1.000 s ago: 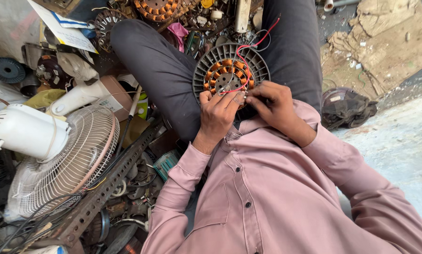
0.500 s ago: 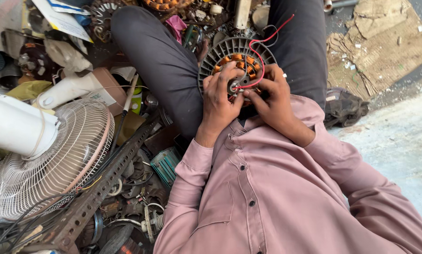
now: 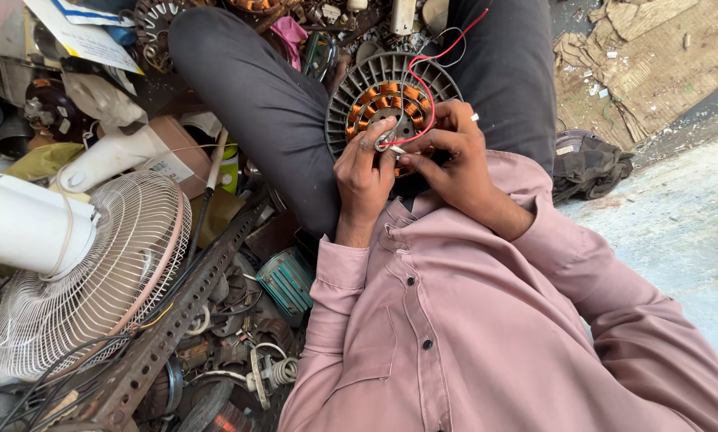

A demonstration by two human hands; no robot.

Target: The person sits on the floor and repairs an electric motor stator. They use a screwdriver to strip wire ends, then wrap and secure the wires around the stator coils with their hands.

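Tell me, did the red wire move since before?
Yes. The red wire now loops down across the copper coils to the fingertips; earlier it lay along the motor's right rim.

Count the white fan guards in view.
1. A white wire fan guard lies at lower left among the scrap, beside the perforated metal bar, away from the left hand and right hand. Others may be buried in the pile.

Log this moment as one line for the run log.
left hand: on fan motor | right hand: pinching red wire | motor: on lap | white fan: beside left
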